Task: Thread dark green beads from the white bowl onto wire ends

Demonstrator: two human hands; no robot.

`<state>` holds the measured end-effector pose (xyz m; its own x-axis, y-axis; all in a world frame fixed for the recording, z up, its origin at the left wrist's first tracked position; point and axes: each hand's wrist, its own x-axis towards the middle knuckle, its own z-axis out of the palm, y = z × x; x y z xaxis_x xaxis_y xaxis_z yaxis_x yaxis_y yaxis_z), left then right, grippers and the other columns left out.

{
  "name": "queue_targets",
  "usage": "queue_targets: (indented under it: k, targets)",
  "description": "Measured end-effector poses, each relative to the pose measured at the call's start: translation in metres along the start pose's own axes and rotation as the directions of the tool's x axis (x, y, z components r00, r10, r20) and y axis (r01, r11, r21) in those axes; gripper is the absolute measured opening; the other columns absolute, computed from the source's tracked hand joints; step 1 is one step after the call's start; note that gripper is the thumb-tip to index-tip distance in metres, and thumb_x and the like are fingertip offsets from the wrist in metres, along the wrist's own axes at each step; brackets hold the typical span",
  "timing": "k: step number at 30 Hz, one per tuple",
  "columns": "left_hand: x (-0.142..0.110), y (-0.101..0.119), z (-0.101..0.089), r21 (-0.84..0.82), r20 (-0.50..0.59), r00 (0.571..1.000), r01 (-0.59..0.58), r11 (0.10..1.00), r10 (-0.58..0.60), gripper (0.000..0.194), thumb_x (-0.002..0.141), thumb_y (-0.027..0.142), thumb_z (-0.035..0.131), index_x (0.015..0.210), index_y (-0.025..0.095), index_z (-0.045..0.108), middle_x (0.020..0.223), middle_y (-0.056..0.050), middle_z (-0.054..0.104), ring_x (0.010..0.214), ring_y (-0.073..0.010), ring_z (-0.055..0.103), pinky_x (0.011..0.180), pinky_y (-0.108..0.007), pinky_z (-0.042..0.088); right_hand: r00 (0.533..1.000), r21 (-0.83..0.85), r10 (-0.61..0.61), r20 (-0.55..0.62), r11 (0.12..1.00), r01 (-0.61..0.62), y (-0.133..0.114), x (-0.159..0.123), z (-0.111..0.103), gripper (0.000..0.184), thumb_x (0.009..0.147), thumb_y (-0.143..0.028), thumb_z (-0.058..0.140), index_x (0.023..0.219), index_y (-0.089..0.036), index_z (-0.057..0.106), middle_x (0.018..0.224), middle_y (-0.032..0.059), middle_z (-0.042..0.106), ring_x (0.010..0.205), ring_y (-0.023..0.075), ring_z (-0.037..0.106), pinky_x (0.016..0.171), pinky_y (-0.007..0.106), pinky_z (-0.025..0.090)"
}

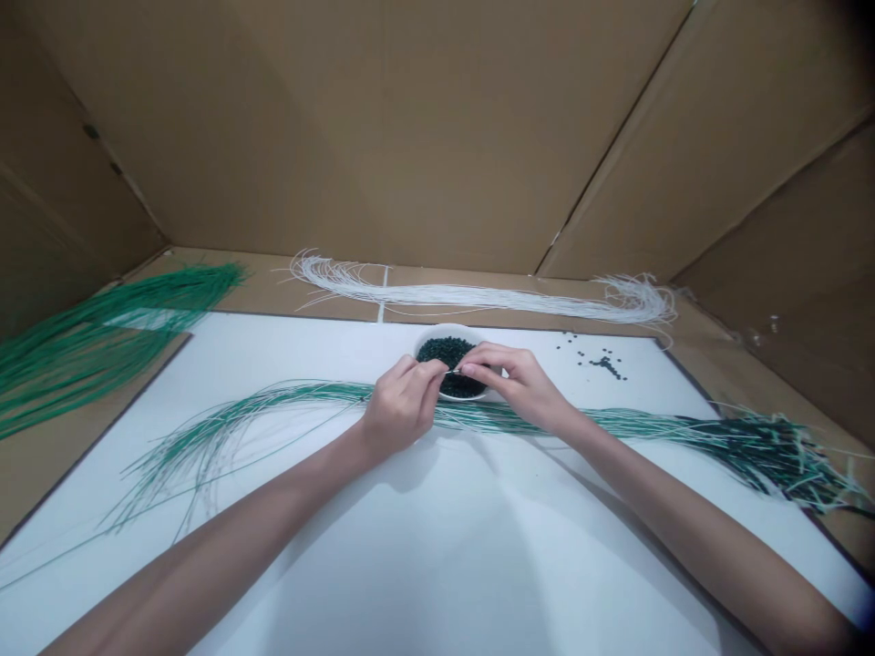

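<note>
Over a white bowl of small dark green beads, my two hands meet at their fingertips. My left hand is closed in a pinch on a thin strand; its pale end pokes out towards the right. My right hand pinches at that end, with a tiny dark bead partly hidden between thumb and forefinger. Under both wrists a long bundle of green and white strands lies across the white board. Its right end carries many dark beads; the left end fans out loose.
Loose beads are scattered on the white board right of the bowl. A bundle of white strands lies behind it, and green strands lie at the left. Brown cardboard walls enclose the back and sides.
</note>
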<state>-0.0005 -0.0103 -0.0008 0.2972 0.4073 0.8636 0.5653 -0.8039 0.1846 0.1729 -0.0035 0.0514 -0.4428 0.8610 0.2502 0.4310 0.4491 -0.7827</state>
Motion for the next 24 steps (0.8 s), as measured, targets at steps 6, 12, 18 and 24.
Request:
queue_targets:
  k: [6,12,18,24]
  targets:
    - [0.0003,0.0003,-0.0004,0.006,0.002,1.000,-0.006,1.000,0.006,0.018,0.078,0.008,0.046,0.095,0.014,0.045,0.077,-0.005,0.058,0.064,-0.0123,0.046,0.058,-0.024,0.043,1.000,0.024,0.007,0.003,1.000,-0.007,-0.0002,0.0000,-0.0003,0.018,0.079,-0.028,0.050,0.076,-0.017,0.064,0.082,0.0039,0.062,0.077,0.0139,0.056,0.072,0.026,0.042]
    - [0.0003,0.0001,-0.0001,0.001,-0.004,1.000,-0.007,1.000,0.007,0.020,0.076,0.006,0.048,0.094,0.013,0.045,0.077,-0.005,0.058,0.064,-0.0123,0.046,0.058,-0.025,0.043,1.000,0.028,0.011,0.008,1.000,-0.011,0.0005,-0.0001,0.0005,0.018,0.079,-0.028,0.051,0.075,-0.016,0.064,0.081,0.0039,0.062,0.076,0.0136,0.056,0.071,0.026,0.042]
    - [-0.0001,-0.0004,0.0004,0.014,0.002,1.000,-0.003,1.000,0.003,0.018,0.077,0.008,0.046,0.094,0.014,0.045,0.076,-0.004,0.058,0.063,-0.0122,0.046,0.058,-0.025,0.043,1.000,0.033,0.006,0.000,0.999,-0.006,-0.0004,0.0005,0.0012,0.018,0.079,-0.028,0.051,0.075,-0.017,0.064,0.081,0.0037,0.062,0.077,0.0140,0.056,0.072,0.026,0.042]
    - [0.0006,0.0004,-0.0005,0.017,0.001,1.000,-0.024,1.000,0.024,0.020,0.076,0.007,0.048,0.095,0.014,0.045,0.075,-0.004,0.059,0.064,-0.0126,0.047,0.057,-0.024,0.043,1.000,0.029,0.013,-0.014,0.999,-0.012,0.0002,-0.0005,0.0018,0.018,0.079,-0.028,0.051,0.074,-0.017,0.064,0.081,0.0037,0.062,0.077,0.0142,0.056,0.072,0.026,0.042]
